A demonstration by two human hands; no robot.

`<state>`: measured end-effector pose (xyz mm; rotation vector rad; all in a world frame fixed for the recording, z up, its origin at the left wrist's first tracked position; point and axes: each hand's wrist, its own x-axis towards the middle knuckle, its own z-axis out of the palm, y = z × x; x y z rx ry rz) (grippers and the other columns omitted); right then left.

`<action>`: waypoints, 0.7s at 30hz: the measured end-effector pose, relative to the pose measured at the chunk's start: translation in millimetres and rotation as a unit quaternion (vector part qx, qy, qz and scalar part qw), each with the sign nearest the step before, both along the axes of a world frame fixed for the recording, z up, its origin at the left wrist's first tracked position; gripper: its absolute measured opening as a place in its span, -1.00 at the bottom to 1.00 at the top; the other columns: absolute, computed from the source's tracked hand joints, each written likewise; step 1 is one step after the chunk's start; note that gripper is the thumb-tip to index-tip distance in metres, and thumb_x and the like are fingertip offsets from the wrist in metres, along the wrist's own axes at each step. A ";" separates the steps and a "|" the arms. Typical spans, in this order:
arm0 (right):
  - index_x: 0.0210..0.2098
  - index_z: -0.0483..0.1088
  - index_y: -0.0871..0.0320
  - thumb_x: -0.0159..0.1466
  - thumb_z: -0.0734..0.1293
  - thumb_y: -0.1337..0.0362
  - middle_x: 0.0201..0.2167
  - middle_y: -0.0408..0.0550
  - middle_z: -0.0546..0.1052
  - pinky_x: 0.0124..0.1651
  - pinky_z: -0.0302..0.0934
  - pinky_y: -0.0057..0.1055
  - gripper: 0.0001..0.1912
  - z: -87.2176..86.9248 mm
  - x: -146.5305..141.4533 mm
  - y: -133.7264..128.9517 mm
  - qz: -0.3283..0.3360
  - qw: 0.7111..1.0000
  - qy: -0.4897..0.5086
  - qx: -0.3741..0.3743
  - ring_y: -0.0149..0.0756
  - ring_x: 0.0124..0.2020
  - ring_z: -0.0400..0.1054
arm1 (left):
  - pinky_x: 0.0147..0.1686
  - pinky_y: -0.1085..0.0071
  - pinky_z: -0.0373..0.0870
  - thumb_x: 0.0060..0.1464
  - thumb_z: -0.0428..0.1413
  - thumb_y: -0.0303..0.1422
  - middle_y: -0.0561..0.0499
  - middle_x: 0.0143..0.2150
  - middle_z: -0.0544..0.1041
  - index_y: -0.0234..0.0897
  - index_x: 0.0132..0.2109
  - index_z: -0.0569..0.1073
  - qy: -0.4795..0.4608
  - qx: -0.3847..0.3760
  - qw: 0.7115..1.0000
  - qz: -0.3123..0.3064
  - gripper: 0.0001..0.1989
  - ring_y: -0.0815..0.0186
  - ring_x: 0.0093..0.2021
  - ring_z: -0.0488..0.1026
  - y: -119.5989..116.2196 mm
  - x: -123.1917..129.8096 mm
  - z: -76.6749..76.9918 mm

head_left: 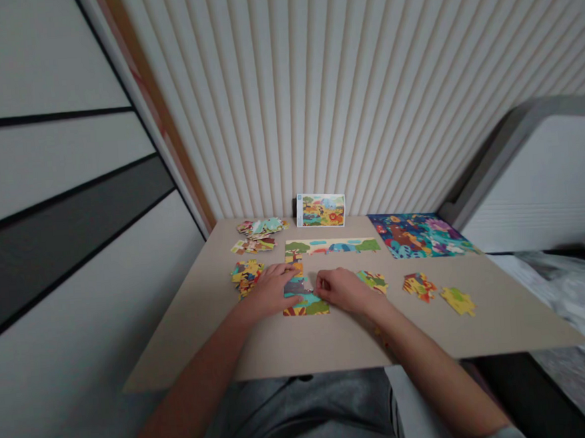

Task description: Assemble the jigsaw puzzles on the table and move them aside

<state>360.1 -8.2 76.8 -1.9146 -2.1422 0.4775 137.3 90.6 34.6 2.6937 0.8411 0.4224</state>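
Observation:
A partly joined jigsaw puzzle point(306, 308) lies on the table, with a column of pieces on its left and a strip along its top edge point(342, 245). My left hand point(270, 290) rests over the left column, fingers spread and touching the pieces. At the right side of that column is my right hand point(340, 288), its fingers curled into a pinch. Whatever those fingertips hold, if anything, is hidden. Loose puzzle pieces point(374, 280) lie just behind my right hand, partly covered by it. Another pile of pieces point(246, 275) sits beside my left hand.
At the back stands a box point(322, 210) showing the puzzle picture. More piles of pieces point(263, 228) are at the back left. Loose pieces point(419, 287) and a yellow piece point(458, 300) lie to the right. A dark blue picture point(416, 235) occupies the back right.

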 end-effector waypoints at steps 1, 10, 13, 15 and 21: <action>-0.22 0.51 0.10 0.33 0.35 0.23 -0.35 -0.03 0.60 -0.32 0.02 -0.43 -0.89 5.2 -2.5 -7.3 -0.002 1.000 -0.010 0.016 -0.28 -0.36 0.41 | 0.26 0.08 0.21 0.08 0.27 -0.09 -0.15 0.25 0.40 -0.17 0.25 0.40 -0.001 0.002 1.000 -0.003 -0.37 0.02 0.27 0.29 0.5 -0.5 -1.0; -0.21 0.46 0.06 0.43 0.19 0.23 -0.35 -0.01 0.56 -0.16 0.25 -0.27 -0.79 -15.9 15.0 -134.6 -0.058 0.980 0.054 0.180 -0.17 -0.28 0.43 | 0.26 0.05 0.19 0.15 0.19 -0.06 -0.17 0.29 0.40 -0.18 0.26 0.40 0.019 0.034 0.999 -0.003 -0.41 0.01 0.29 0.29 0.7 -2.3 -7.4; -0.19 0.47 0.02 0.42 0.20 0.22 -0.29 0.05 0.56 -0.16 0.33 -0.15 -0.79 -44.8 39.0 -167.6 -0.129 0.960 0.061 0.242 -0.08 -0.24 0.44 | 0.25 0.04 0.19 0.16 0.17 -0.05 -0.16 0.28 0.42 -0.15 0.25 0.42 0.032 0.042 0.999 0.006 -0.43 0.00 0.28 0.30 0.6 -0.8 -6.3; -0.16 0.50 -0.01 0.41 0.22 0.20 -0.22 0.07 0.57 -0.13 0.37 -0.08 -0.80 -62.4 54.6 -182.9 -0.168 0.943 0.057 0.282 -0.03 -0.18 0.46 | 0.25 0.02 0.18 0.16 0.17 -0.06 -0.16 0.28 0.42 -0.13 0.24 0.42 0.039 0.059 0.997 0.010 -0.45 -0.01 0.27 0.31 -0.9 -0.9 -0.7; -0.09 0.53 -0.02 0.37 0.30 0.21 -0.07 0.08 0.55 -0.06 0.38 -0.06 -0.81 -95.9 76.6 -201.8 -0.191 0.924 0.037 0.330 -0.01 -0.06 0.46 | 0.25 -0.02 0.16 0.29 0.05 -0.24 -0.17 0.19 0.49 -0.16 0.17 0.47 0.034 0.131 0.990 0.029 -0.64 0.02 0.19 0.37 -34.5 -18.0 22.7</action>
